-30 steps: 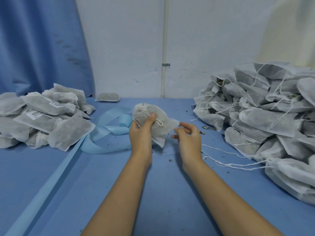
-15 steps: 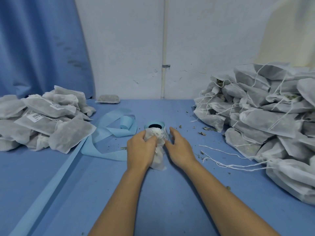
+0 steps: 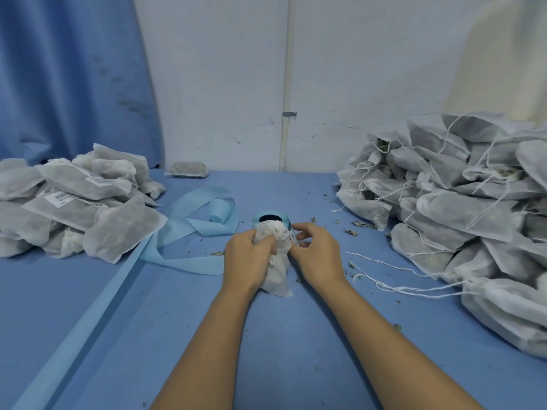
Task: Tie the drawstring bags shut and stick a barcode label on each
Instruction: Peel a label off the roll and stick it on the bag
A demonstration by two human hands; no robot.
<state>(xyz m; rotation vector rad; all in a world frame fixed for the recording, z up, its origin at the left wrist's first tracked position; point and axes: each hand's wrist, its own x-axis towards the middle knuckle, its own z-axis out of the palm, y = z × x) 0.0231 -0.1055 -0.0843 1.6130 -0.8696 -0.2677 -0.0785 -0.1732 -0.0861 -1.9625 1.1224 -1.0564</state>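
My left hand (image 3: 247,255) grips a white drawstring bag (image 3: 278,270) that stands on end on the blue table, its gathered top upward. Right behind the bag sits a light blue label roll (image 3: 270,218), and my right hand (image 3: 318,250) has its curled fingertips at the side of that roll, where a white label edge shows. Whether the fingers pinch a label is hidden. Labelled bags (image 3: 74,199) are piled at the left. A bigger heap of bags with loose strings (image 3: 461,202) lies at the right.
Spent light blue backing tape (image 3: 201,214) curls between the left pile and the roll and trails toward the near left. One small bag (image 3: 186,168) lies by the back wall. Loose white strings (image 3: 393,276) and leaf crumbs are scattered right of my hands.
The bag, held up in my left hand a second ago, has come down to stand in front of the label roll. My right hand has moved in to the roll's side.
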